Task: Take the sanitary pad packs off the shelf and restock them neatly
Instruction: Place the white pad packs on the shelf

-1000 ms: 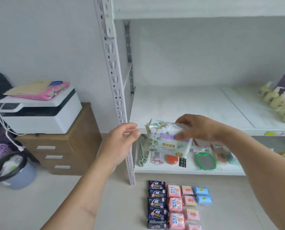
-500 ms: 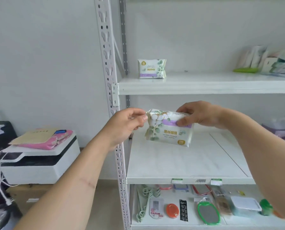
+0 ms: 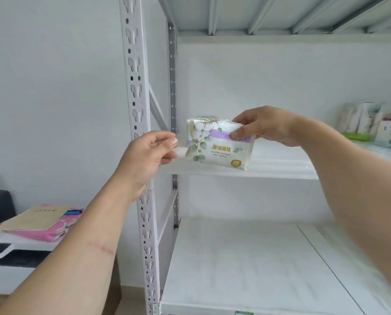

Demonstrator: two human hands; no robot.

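The right hand holds a pad pack at the middle of the frame, thumb on its printed face and the other fingers curled over its top edge, pinching it near the upper right corner. The pack is upside down, its print inverted, and tilted so the lower right corner dips toward the front lip of the shelf; I can't tell whether it touches the board yet or hangs just above it. The left hand is just beside the pack's left edge, in front of the slotted upright, its fingers loosely curled with thumb and forefinger close together; it grips nothing that I can see. This looks like the restocking step: a pack being brought to the left end of that shelf. Behind its top edge something pale peeks out, perhaps another pack, but it is mostly hidden. The next move, I'd judge, calls for setting the pack down square against the back, ideally turned so the print reads upright, with the left hand steadying its free end so the soft wrapper doesn't flop. At the right edge of the frame other packets stand on the same shelf.
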